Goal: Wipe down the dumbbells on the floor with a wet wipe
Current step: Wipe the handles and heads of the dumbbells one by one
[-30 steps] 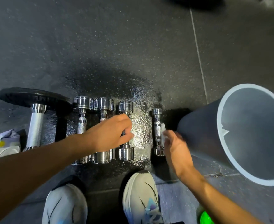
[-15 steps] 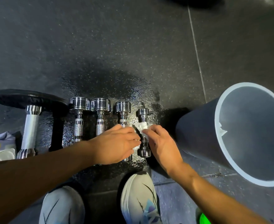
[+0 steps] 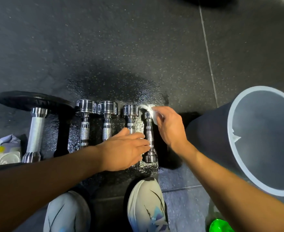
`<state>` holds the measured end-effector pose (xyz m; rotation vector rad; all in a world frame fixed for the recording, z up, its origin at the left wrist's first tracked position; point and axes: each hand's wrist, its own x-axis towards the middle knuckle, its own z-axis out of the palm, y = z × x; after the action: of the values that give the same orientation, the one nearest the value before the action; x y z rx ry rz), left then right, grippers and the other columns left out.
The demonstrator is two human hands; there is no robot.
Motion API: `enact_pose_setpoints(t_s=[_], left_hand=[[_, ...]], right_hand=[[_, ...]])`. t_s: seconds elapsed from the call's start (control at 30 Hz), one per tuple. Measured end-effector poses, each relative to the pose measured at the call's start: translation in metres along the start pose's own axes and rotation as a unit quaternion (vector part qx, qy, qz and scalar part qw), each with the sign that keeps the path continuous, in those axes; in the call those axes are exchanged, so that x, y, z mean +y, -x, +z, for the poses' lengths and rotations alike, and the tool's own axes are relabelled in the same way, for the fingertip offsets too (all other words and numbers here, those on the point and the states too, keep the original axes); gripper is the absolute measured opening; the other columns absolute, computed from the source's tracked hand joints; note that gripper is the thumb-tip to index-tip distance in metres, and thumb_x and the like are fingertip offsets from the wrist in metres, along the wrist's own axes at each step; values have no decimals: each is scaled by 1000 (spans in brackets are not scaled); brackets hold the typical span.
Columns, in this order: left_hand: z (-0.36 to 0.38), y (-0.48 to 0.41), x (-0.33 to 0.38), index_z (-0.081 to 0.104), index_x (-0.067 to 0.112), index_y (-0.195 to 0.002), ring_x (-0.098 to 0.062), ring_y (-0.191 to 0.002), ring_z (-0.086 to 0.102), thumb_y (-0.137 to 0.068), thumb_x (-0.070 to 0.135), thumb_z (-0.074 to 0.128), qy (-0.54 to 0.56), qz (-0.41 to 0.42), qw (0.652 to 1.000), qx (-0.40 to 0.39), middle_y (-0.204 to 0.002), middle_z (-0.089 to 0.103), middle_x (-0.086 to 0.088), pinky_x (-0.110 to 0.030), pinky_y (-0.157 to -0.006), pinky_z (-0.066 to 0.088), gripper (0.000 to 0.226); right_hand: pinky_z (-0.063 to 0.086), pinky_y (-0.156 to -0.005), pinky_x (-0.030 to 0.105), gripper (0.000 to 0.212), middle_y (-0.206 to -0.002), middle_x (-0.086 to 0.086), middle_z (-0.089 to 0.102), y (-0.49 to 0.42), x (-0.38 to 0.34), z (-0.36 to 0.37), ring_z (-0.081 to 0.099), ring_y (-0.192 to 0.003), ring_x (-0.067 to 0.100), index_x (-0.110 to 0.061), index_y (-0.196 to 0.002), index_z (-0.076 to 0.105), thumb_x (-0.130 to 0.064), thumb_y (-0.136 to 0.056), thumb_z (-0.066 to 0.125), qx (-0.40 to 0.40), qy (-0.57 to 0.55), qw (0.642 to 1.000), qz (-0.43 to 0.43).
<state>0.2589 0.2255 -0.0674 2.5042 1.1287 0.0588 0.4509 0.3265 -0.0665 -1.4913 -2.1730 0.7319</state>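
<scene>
Chrome shines on the small dumbbells [image 3: 107,108], four in a row on the dark rubber floor [image 3: 138,47], handles running near to far across a wet, glistening patch. The smallest dumbbell [image 3: 148,136] lies at the right end of the row, just beside the neighbouring dumbbell [image 3: 130,111].

From my remote seat I see the right hand [image 3: 170,128] at the far head of the smallest dumbbell, its grip pinching a bunched white wet wipe [image 3: 150,109] against that head. The left hand [image 3: 122,149] lies flat over the near part of the neighbouring dumbbell, its grip spread, fingers straight, fingertips touching the smallest dumbbell's knurled handle.

Left of the row lies a larger dumbbell [image 3: 36,126] with a black plate at its far end. A packet [image 3: 2,151] sits at the left edge. A grey bin [image 3: 238,164] stands to the right, and two pale shoes [image 3: 146,203] are near me.
</scene>
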Motion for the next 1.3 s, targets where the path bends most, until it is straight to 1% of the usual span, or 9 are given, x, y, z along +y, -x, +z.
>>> enact_pose_setpoints(t_s=[0.07,0.13,0.33,0.43,0.57,0.8,0.97,1.17,1.3], left_hand=[[-2,-2,1,59,25,-138,-19,-135,46,-103,45,38,1,-9,1000,-7,-142,56,11,-37,-94,24,45],[-6,-4,1,60,24,-137,-21,-136,45,-104,47,29,0,-18,1000,-20,-142,57,10,-38,-94,23,51],[-11,-6,0,57,23,-139,-21,-132,43,-104,46,19,3,-11,999,-33,-145,54,10,-40,-92,29,57],[-11,-5,-1,53,24,-142,-21,-130,42,-106,44,25,3,-11,998,-54,-147,51,11,-39,-94,37,50],[-13,-4,-3,51,28,-143,-21,-135,36,-106,45,27,5,-12,998,-68,-145,50,14,-39,-98,35,47],[-28,-7,-8,60,28,-127,-12,-112,44,-101,32,37,56,-21,998,-23,-115,59,13,-35,-97,39,35],[-31,-18,-5,45,24,-147,-13,-138,33,-91,5,55,50,-40,997,-43,-150,43,7,-32,-107,29,60],[-34,-35,12,16,23,-160,-14,-154,5,-101,11,47,21,-31,988,-151,-168,11,6,-39,-121,9,68],[-33,-40,15,11,23,-161,-15,-154,-2,-103,12,43,2,-24,985,-171,-169,3,6,-40,-122,3,67]], right_hand=[[41,-84,2,22,-97,10,70,-3,5,3,67,-84,22,-3,-111,76,6,-92,67,-33,12,999,-25],[51,-86,18,23,-102,7,68,-7,11,5,66,-88,23,-5,-113,76,4,-94,67,-62,33,995,-68],[51,-86,35,21,-113,1,69,-22,11,5,63,-94,26,-14,-112,77,-5,-95,69,-135,117,964,-199],[49,-92,35,23,-117,-3,70,2,12,6,62,-100,20,-18,-117,76,-12,-96,67,-197,118,951,-206],[42,-102,29,27,-122,-4,73,24,12,-1,59,-109,15,-17,-119,76,-8,-95,67,-198,78,963,-166],[44,-104,22,35,-123,-11,72,59,18,-22,59,-110,10,-23,-116,77,-1,-93,62,-273,31,955,-114],[37,-103,9,31,-121,-19,71,81,15,-24,55,-113,4,-28,-115,78,-6,-97,65,-259,3,963,-67],[38,-106,13,28,-121,-21,71,95,17,-31,54,-116,-2,-28,-112,78,-7,-96,68,-232,1,970,-76],[37,-105,11,29,-119,-19,72,94,23,-31,54,-115,-1,-26,-111,78,-5,-94,69,-224,-8,971,-82]])
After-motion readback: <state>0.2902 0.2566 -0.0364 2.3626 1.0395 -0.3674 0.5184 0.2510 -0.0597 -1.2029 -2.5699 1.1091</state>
